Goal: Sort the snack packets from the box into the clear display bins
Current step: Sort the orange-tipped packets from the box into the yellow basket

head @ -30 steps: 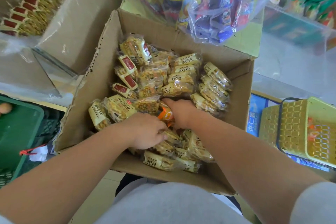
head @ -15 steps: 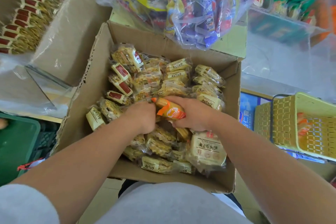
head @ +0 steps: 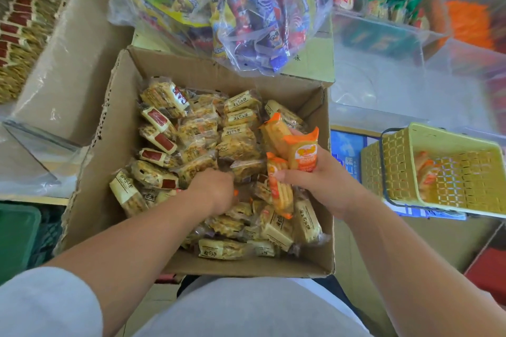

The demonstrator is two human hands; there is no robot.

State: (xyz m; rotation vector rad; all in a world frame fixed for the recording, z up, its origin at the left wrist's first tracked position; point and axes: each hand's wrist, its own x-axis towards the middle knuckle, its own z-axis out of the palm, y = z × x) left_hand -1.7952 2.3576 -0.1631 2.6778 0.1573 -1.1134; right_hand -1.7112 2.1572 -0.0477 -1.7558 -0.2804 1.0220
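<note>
Bagged snacks (head: 232, 8) behind, box (head: 115, 145) of Chinese-labelled packets (head: 241, 119) — right hand (head: 323, 180) gripping orange packets (head: 302, 153), left hand (head: 213, 189) grip hidden

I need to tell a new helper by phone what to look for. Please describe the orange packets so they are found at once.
Find the open cardboard box in the middle, full of cream-coloured snack packets. At its right side the right hand grips three orange packets above the pile. Unlike their cream- or red-labelled neighbours in the box, these are bright orange with crimped ends.
</note>
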